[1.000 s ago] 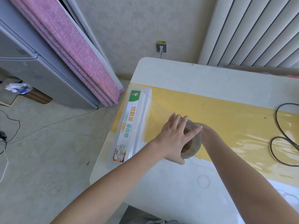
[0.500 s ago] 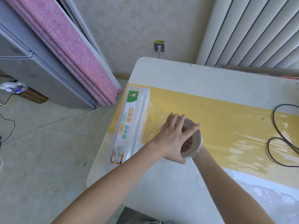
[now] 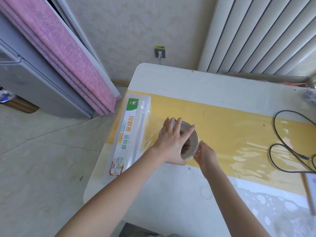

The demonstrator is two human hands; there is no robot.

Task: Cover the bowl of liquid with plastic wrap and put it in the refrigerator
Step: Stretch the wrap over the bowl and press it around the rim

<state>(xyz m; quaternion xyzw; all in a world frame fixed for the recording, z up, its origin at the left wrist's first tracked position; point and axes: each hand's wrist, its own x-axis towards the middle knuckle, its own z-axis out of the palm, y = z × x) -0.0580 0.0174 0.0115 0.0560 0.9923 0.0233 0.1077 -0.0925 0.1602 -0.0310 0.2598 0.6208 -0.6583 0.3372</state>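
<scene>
**Bowl under wrap, both hands at the rim**

While the left hand [image 3: 172,142] lies flat over the top of the bowl [image 3: 189,146], fingers spread wide across it, the right hand [image 3: 206,157] presses against the bowl's lower right side, fingers narrowed on the plastic wrap [image 3: 196,152] bunched there.

- Bowl: middle of the frame, on the yellow strip of the table [image 3: 171,79]; brown liquid visible inside.
- Wrap: clear film drawn over the rim, trailing left toward the dispenser.
- Plastic wrap dispenser box [image 3: 130,134]: just left of the bowl, along the table's left edge, green and orange print.
- Refrigerator [image 3: 39,86]: upper left of the frame, grey, door shut.
- Black cable [image 3: 280,134]: right edge, well apart from the bowl.
</scene>
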